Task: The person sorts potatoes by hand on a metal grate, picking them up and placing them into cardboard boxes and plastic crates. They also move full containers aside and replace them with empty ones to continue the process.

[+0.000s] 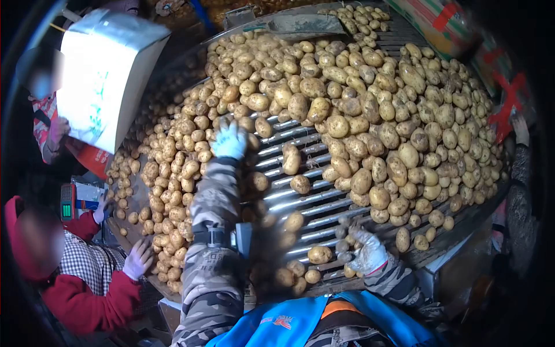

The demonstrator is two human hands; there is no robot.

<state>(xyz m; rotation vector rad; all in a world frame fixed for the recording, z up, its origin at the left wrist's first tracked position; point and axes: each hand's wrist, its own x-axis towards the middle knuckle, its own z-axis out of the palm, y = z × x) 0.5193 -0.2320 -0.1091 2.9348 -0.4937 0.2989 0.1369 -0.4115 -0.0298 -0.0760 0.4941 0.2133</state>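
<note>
My left hand (229, 141), in a white glove, reaches forward to the potatoes (196, 124) at the left edge of the bare metal rollers (277, 153). Its fingers are spread over the pile, and no potato shows clearly in its grip. My right hand (369, 252), in a dirty white glove, is low at the right, beside small dark lumps (345, 246) at the rollers' near edge. Its fingers are partly curled, and whether they hold a lump is unclear. Between my hands, a few loose potatoes (300, 184) lie on the rollers.
Large potato heaps (404, 144) cover the right and far side. At the left, one person holds a white box (101, 81); another in red sleeves has a gloved hand (138, 259) at the table edge. A scale display (67, 201) stands there. Another person's hand (521, 130) is far right.
</note>
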